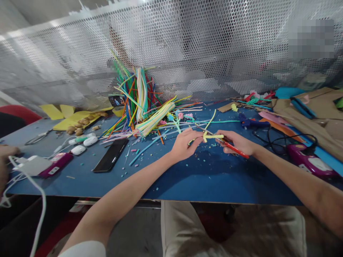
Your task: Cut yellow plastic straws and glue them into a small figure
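Observation:
Just above the blue table, my left hand [184, 143] pinches a bent yellow pipe cleaner [213, 136] with several short arms sticking out. My right hand [235, 141] is closed around red-handled scissors [235, 150], whose blades point left and lie by the pipe cleaner. Whether the blades touch it, I cannot tell. Behind my left hand lies a small pale green branching piece [177, 123] with pink, blue and yellow tufts. Small cut bits are scattered on the table below.
A big bundle of coloured pipe cleaners [142, 96] stands at the back. A black phone [111, 156], white chargers, and purple power strips [57, 165] lie to the left. At right are a blue glue gun [252, 122] and cardboard [318, 107]. Another person's hand [8, 151] shows at the left edge.

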The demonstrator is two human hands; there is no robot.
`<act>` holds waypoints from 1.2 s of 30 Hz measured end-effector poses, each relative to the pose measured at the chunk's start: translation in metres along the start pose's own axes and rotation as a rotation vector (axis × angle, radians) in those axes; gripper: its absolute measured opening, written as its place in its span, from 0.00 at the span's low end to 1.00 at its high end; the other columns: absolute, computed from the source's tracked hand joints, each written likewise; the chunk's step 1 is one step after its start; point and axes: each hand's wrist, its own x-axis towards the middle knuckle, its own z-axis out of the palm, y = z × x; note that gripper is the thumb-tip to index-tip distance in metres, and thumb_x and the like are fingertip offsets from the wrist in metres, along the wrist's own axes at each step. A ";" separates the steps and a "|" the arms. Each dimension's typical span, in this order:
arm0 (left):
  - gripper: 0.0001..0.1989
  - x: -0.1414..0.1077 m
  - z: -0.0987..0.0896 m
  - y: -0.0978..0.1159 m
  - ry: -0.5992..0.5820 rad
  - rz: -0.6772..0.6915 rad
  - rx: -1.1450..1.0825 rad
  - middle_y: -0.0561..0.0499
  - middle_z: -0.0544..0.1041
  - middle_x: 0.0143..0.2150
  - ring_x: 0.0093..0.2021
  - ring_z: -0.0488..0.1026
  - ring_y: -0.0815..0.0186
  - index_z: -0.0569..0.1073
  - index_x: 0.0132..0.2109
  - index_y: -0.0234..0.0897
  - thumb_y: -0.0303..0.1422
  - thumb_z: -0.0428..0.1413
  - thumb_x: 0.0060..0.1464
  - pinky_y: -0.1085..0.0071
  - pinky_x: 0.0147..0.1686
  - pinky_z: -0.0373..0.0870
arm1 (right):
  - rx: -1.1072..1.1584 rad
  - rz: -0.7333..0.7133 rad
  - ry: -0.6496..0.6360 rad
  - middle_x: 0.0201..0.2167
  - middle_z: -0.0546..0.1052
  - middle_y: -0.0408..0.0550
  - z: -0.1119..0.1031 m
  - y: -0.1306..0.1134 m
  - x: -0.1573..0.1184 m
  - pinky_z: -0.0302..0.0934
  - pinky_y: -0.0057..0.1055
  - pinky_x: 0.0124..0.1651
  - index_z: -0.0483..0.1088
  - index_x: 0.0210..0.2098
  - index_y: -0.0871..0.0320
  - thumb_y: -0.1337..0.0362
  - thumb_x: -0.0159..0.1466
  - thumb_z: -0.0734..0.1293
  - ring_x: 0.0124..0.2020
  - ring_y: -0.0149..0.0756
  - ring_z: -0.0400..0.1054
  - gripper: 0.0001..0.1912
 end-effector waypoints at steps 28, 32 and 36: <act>0.14 0.001 0.002 0.001 -0.223 -0.218 0.284 0.53 0.78 0.30 0.26 0.72 0.72 0.75 0.42 0.39 0.35 0.45 0.67 0.76 0.27 0.59 | -0.332 -0.210 0.540 0.38 0.80 0.47 -0.002 -0.009 -0.001 0.70 0.39 0.45 0.74 0.45 0.52 0.60 0.65 0.66 0.39 0.41 0.75 0.10; 0.14 0.001 0.002 0.000 -0.218 -0.229 0.292 0.54 0.79 0.31 0.27 0.73 0.72 0.76 0.42 0.40 0.35 0.46 0.67 0.75 0.27 0.59 | -0.267 -0.228 0.561 0.39 0.80 0.47 0.002 -0.003 0.000 0.70 0.39 0.46 0.73 0.49 0.52 0.61 0.64 0.68 0.40 0.40 0.76 0.13; 0.14 0.000 0.006 -0.003 -0.230 -0.214 0.304 0.54 0.81 0.35 0.28 0.74 0.72 0.77 0.44 0.40 0.35 0.46 0.67 0.75 0.28 0.61 | -0.380 -0.221 0.584 0.38 0.81 0.45 0.002 0.000 0.003 0.70 0.37 0.46 0.77 0.42 0.51 0.60 0.64 0.69 0.39 0.39 0.77 0.08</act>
